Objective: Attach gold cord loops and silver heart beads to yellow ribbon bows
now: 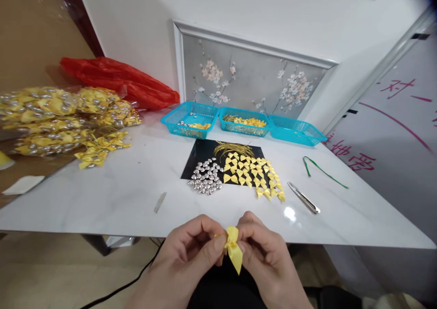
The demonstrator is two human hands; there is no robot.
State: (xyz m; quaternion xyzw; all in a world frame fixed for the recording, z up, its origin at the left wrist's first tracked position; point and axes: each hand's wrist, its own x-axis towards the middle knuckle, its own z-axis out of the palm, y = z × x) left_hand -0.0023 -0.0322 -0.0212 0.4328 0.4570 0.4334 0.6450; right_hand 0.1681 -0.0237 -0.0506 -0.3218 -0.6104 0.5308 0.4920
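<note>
A small yellow ribbon bow (234, 247) is pinched between both hands just in front of the table's near edge. My left hand (186, 259) grips its left side with thumb and fingers closed. My right hand (264, 254) pinches its right side the same way. Farther out on a black mat (194, 161) lie a heap of silver beads (206, 177), several loose yellow bows (254, 172) and a bundle of gold wire (234, 149).
Small scissors (303, 198) and a green strip (322, 170) lie at the right of the white table (119, 195). Three turquoise baskets (244, 122) stand at the back. Bags of finished bows (54, 118) and a red bag (119, 79) sit at the left.
</note>
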